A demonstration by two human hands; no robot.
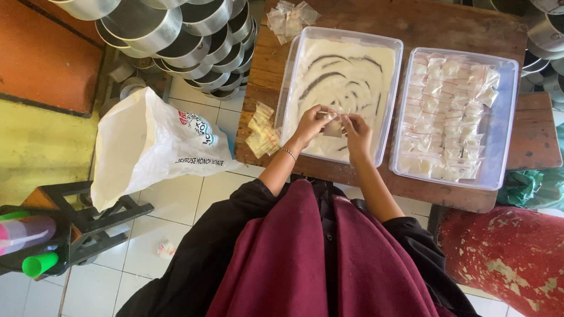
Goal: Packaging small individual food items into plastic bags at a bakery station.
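Note:
My left hand [313, 124] and my right hand [356, 132] meet over the near end of a clear plastic tub of white powder [392, 82]. Between their fingertips they pinch a small clear plastic sachet [333, 125]. A thin bracelet sits on my left wrist. To the right stands a second clear tub [510, 117] filled with several small sealed sachets of white powder. A little pile of empty sachets [261, 130] lies on the wooden table just left of the powder tub.
A wooden table [435, 23] holds both tubs and more empty sachets [291, 16] at its far edge. Stacked round metal tins [182, 35] stand at the upper left. A large white sack [147, 144] rests on a stool over the tiled floor.

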